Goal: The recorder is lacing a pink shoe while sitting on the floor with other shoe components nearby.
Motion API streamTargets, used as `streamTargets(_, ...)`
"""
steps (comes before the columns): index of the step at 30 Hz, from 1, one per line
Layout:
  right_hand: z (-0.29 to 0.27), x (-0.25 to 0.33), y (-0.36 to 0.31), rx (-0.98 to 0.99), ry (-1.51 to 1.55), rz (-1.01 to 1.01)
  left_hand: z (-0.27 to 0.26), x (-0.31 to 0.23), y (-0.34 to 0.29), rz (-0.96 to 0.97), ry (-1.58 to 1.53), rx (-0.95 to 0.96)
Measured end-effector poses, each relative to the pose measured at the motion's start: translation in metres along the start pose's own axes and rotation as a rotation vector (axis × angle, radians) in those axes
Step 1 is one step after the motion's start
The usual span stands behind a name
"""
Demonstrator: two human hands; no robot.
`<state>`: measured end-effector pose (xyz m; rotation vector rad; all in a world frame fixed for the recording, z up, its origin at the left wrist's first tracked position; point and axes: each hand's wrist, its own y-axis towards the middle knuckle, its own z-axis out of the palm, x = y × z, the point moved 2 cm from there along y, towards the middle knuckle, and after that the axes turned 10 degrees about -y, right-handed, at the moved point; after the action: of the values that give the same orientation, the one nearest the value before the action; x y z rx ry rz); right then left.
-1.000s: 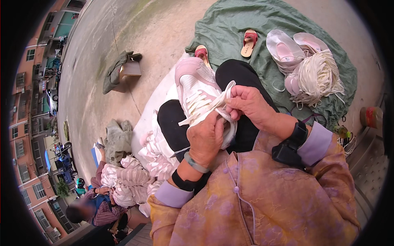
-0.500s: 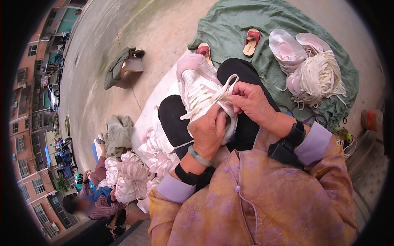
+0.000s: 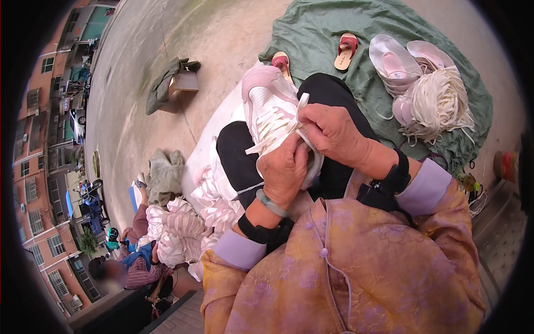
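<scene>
On my lap rests a white and pale pink sneaker (image 3: 272, 103), its toe pointing away from me. White shoelaces (image 3: 272, 129) cross its tongue. My left hand (image 3: 282, 172) is closed on a lace at the shoe's opening, with a lace end sticking out to its left. My right hand (image 3: 334, 133) pinches the lace on the other side, and a short white end stands up above its fingers. The ankle part of the shoe is partly hidden behind both hands.
Ahead on a green cloth (image 3: 317, 33) lie red sandals (image 3: 346, 51), shoe uppers (image 3: 392, 61) and a bundle of white laces (image 3: 442, 103). More pink-white uppers (image 3: 183, 228) are heaped at my left, near a seated person (image 3: 139, 267). A box (image 3: 183, 82) stands farther off.
The lace loop that stood open above my right hand has shrunk to a short end. My right hand has closed more tightly, and the view has shifted slightly.
</scene>
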<state>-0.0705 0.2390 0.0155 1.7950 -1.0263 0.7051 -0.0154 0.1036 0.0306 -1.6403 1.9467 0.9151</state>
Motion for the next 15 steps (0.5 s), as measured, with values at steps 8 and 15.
streamTargets(8,0.003,-0.016,0.005,0.258,0.166,0.260,0.000,-0.001,0.001,0.033,0.066,0.011)
streamTargets(15,0.005,-0.007,0.011,0.224,-0.131,-0.141,-0.001,0.004,0.000,0.049,0.088,0.015)
